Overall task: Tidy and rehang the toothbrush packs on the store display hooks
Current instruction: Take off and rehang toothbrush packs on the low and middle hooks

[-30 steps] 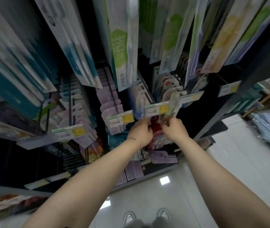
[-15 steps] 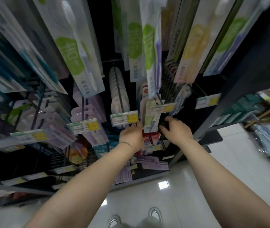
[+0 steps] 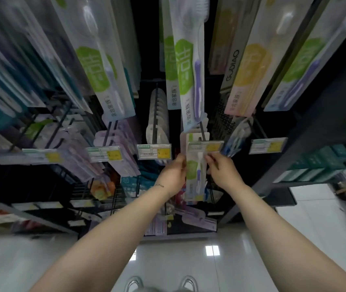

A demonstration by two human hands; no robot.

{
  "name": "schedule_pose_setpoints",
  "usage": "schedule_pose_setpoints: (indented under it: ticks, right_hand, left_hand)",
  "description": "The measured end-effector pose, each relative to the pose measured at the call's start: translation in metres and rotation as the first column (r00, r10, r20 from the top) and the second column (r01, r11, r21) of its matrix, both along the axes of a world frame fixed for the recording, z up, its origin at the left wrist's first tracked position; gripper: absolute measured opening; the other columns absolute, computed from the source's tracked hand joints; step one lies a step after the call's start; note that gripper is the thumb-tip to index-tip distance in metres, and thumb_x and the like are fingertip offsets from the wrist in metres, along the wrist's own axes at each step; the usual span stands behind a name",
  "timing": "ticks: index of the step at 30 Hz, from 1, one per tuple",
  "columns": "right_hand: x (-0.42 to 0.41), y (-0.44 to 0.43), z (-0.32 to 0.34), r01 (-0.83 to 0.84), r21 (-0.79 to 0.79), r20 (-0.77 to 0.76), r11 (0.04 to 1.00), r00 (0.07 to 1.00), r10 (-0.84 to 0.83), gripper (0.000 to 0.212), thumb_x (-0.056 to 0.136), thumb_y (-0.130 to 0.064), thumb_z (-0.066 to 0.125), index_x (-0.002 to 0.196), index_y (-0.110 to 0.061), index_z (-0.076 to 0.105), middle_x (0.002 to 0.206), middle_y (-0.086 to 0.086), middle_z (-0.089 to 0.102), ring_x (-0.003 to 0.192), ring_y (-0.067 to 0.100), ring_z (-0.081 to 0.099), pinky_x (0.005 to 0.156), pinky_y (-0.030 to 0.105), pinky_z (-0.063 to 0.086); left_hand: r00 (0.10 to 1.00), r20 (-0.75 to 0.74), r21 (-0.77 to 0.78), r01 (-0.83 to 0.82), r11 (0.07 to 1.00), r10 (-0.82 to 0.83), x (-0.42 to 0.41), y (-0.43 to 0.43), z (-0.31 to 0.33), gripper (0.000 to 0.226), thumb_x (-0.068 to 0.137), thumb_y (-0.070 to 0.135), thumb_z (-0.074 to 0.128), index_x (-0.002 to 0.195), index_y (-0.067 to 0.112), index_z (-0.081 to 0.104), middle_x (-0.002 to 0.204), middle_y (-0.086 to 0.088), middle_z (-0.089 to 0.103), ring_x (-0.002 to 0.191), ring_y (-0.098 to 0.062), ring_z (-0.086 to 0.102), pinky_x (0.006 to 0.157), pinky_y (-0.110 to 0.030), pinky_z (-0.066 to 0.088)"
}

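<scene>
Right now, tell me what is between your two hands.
Head view: a toothbrush pack hangs there; the left hand and right hand hold its side edges.

Blurred price tag (image 3: 205,146) across toothbrush pack (image 3: 193,172)

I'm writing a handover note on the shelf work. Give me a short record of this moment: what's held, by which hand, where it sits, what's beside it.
held item: toothbrush pack, green patch, purple-handled brush
left side: left hand grips the pack's left edge
right side: right hand pinches its right edge near the top
position: upright, upper part behind the price tag
on a hook: cannot tell
neighbours: white packs to the left, blue pack to the right
</scene>
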State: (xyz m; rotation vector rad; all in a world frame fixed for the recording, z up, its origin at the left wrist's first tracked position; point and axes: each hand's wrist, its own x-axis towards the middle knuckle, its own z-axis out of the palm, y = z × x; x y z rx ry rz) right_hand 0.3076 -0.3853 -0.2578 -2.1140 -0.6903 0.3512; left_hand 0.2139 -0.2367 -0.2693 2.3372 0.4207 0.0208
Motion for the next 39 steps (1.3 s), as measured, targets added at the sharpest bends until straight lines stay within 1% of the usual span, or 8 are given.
schedule_pose_setpoints:
  ticks: [5, 10, 18, 24, 29, 32, 35, 39]
  right_hand:
    - [-0.01, -0.006, 0.001, -0.018, 0.1, 0.016, 0.995, 1.0, 0.016, 0.014, 0.1, -0.019, 0.043, 0.091, -0.023, 0.053, 0.076, -0.007, 0.06, 0.071, 0.011, 0.06, 0.066, 0.024, 0.044]
    - [-0.019, -0.011, -0.004, -0.035, 0.076, 0.031, 0.996, 0.999, 0.032, 0.016, 0.1, -0.021, 0.044, 0.087, -0.018, 0.052, 0.072, 0.008, 0.063, 0.068, 0.022, 0.063, 0.068, 0.04, 0.051]
    - [-0.04, -0.003, -0.011, -0.1, 0.01, -0.029, 0.995, 0.995, 0.1, 0.013, 0.099, -0.021, 0.045, 0.092, -0.017, 0.055, 0.077, 0.007, 0.066, 0.071, 0.02, 0.065, 0.071, 0.043, 0.055]
    - [-0.063, 0.019, -0.008, -0.162, -0.042, -0.028, 0.986, 0.987, 0.161, 0.023, 0.098, -0.02, 0.047, 0.077, -0.028, 0.047, 0.079, 0.005, 0.064, 0.075, 0.02, 0.063, 0.072, 0.037, 0.052]
    - [-0.091, 0.051, -0.002, -0.237, -0.081, 0.03, 0.968, 0.97, 0.24, 0.014, 0.098, -0.022, 0.047, 0.084, -0.024, 0.048, 0.077, 0.002, 0.063, 0.073, 0.018, 0.062, 0.069, 0.034, 0.049]
    - [-0.11, 0.073, -0.001, -0.279, -0.088, 0.02, 0.956, 0.959, 0.282, 0.01, 0.098, -0.027, 0.046, 0.089, -0.027, 0.049, 0.079, 0.002, 0.067, 0.074, 0.018, 0.065, 0.071, 0.04, 0.053]
    - [-0.132, 0.099, 0.005, -0.312, -0.077, 0.022, 0.947, 0.949, 0.314, 0.008, 0.099, -0.025, 0.046, 0.091, -0.024, 0.05, 0.08, 0.003, 0.067, 0.074, 0.017, 0.065, 0.072, 0.041, 0.053]
    - [-0.162, 0.135, 0.016, -0.36, -0.042, 0.041, 0.932, 0.931, 0.362, 0.012, 0.098, -0.023, 0.047, 0.09, -0.016, 0.05, 0.079, 0.003, 0.066, 0.072, 0.017, 0.064, 0.071, 0.043, 0.053]
  left_hand:
    - [0.993, 0.118, -0.132, -0.011, 0.991, 0.027, -0.012, -0.005, 0.0, 0.011, 0.099, 0.017, 0.048, 0.104, 0.008, 0.046, 0.086, -0.011, 0.064, 0.078, -0.023, 0.064, 0.072, -0.034, 0.052]
    - [0.989, 0.147, -0.147, 0.015, 0.989, 0.007, -0.026, -0.006, 0.002, 0.01, 0.099, 0.017, 0.049, 0.106, 0.011, 0.049, 0.08, -0.013, 0.065, 0.075, -0.026, 0.065, 0.073, -0.039, 0.053]
    - [0.998, 0.05, -0.108, -0.018, 0.994, 0.024, -0.055, -0.003, -0.003, 0.017, 0.098, 0.025, 0.049, 0.112, 0.015, 0.05, 0.085, -0.01, 0.067, 0.078, -0.024, 0.066, 0.075, -0.049, 0.054]
    - [0.998, 0.024, -0.087, -0.05, 0.995, 0.052, -0.083, 0.015, -0.003, 0.026, 0.1, 0.025, 0.047, 0.123, 0.016, 0.047, 0.083, -0.006, 0.066, 0.077, -0.023, 0.065, 0.075, -0.047, 0.054]
    - [0.998, 0.013, -0.072, -0.068, 0.995, 0.069, -0.118, 0.044, 0.002, 0.03, 0.1, 0.026, 0.045, 0.129, 0.017, 0.044, 0.082, -0.008, 0.066, 0.078, -0.024, 0.065, 0.076, -0.044, 0.054]
    - [0.994, -0.006, -0.074, -0.106, 0.992, 0.106, -0.141, 0.065, 0.005, 0.029, 0.1, 0.027, 0.045, 0.128, 0.019, 0.046, 0.081, -0.009, 0.066, 0.078, -0.025, 0.064, 0.076, -0.044, 0.054]
    - [0.993, 0.0, -0.075, -0.121, 0.99, 0.121, -0.166, 0.088, 0.011, 0.031, 0.1, 0.028, 0.044, 0.131, 0.025, 0.043, 0.075, -0.007, 0.063, 0.068, -0.023, 0.06, 0.068, -0.04, 0.051]
    - [0.988, 0.033, -0.063, -0.146, 0.987, 0.148, -0.2, 0.122, 0.022, 0.028, 0.1, 0.028, 0.044, 0.128, 0.026, 0.044, 0.082, -0.007, 0.067, 0.072, -0.023, 0.064, 0.074, -0.046, 0.055]
